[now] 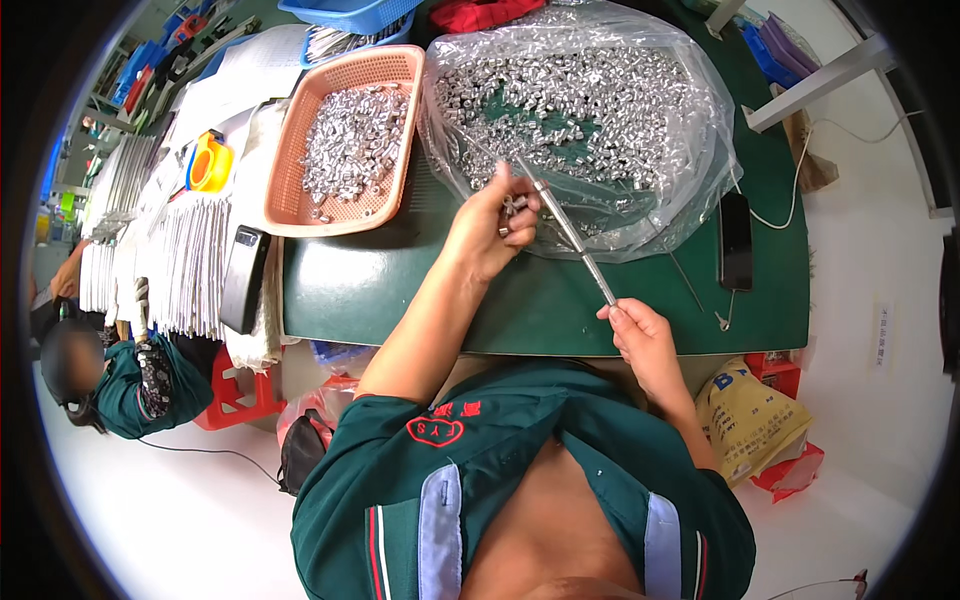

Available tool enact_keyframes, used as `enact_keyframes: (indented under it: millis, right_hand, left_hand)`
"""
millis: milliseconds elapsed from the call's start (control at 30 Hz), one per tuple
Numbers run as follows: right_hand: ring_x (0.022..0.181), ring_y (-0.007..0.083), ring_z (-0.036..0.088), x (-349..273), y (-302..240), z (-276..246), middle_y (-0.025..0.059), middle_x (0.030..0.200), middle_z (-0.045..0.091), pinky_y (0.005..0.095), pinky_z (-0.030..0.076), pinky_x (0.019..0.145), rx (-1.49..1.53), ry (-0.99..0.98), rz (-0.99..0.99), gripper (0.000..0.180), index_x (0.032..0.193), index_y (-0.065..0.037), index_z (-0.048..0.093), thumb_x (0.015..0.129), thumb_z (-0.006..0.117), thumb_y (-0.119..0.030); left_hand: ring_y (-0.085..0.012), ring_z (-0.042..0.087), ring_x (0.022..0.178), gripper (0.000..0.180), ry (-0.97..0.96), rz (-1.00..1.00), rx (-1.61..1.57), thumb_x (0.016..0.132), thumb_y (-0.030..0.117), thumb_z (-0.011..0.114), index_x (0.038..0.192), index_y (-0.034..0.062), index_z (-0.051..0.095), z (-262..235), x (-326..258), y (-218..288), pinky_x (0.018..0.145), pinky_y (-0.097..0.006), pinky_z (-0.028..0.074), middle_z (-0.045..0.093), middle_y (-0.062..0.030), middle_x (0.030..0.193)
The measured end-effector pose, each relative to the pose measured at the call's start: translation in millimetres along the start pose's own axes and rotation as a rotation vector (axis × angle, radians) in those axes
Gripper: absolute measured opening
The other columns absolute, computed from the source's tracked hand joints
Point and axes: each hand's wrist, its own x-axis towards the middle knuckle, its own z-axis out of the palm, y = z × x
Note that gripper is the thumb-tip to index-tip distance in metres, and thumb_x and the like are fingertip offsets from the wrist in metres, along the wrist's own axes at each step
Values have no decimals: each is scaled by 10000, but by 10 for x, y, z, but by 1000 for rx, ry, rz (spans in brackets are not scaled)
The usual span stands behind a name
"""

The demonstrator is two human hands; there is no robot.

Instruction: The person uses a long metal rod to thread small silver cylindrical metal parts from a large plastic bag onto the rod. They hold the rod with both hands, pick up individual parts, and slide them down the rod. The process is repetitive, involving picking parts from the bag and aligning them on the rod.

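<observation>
My right hand point(642, 338) pinches the lower end of a thin metal rod point(570, 232), which slants up and to the left over the green table. Short silvery sleeves appear to be threaded end to end along it. Close to the rod's upper end is my left hand point(485, 232), fingers curled around several loose metal sleeves point(514, 206). Whether the left fingertips touch the rod I cannot tell. Beyond both hands, a large clear plastic bag point(700, 195) lies spread wide, with a heap of the same small sleeves point(640, 110) in it.
An orange basket point(277, 175) of small metal pieces stands left of the bag. Blue baskets point(350, 14) sit behind it. A black phone point(735, 245) lies at right, a black case point(245, 280) at left by stacked white strips point(190, 265). Another person point(130, 385) sits far left.
</observation>
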Motion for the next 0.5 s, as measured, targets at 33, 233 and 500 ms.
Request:
enact_keyframes:
  millis: [33,233,500]
  right_hand:
    - [496,4,284,-14,-12,-16,-82,608,354,179,211,427,5,5,1,188,977,-9,594,963,495,-168]
    - [490,-1,287,-109,5,-117,-84,604,354,177,207,423,-25,1,20,173,976,-3,591,956,501,-149]
    - [558,22,351,-130,51,-155,-67,628,400,192,298,494,-130,9,34,173,956,-20,632,942,531,-159]
  left_hand:
    - [-114,391,610,531,-65,18,-58,973,446,413,1100,-57,528,-106,15,35,490,-215,313,532,-128,894]
    - [-352,537,1058,346,-63,39,-244,982,226,433,1126,-83,490,-148,46,98,917,-423,490,526,-253,1106]
    - [-405,470,1198,284,-3,116,-225,954,86,444,1170,-98,453,-138,55,120,1019,-513,427,489,-268,1209]
